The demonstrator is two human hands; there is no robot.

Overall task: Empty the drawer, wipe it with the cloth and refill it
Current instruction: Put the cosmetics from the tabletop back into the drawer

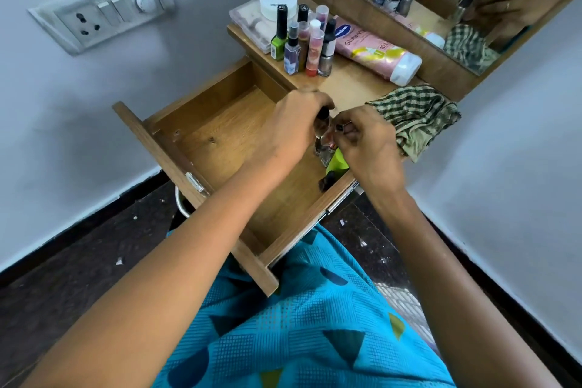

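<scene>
Centrally, clear glass bottles point(322, 143), grainy wooden drawer point(220, 126)

Your left hand point(293, 126) curls round a small clear bottle point(322, 132) with a black cap, held over the open wooden drawer point(220, 129). Your right hand point(368, 142) pinches a small dark-capped item point(340, 127) just beside it. Below them a green bottle point(337, 164) lies by the drawer's right side. The checked cloth point(415, 120) sits crumpled on the shelf point(349, 88), near a cluster of nail polish bottles point(302, 41), a pink lotion tube point(374, 49) and a white tub point(278, 1).
</scene>
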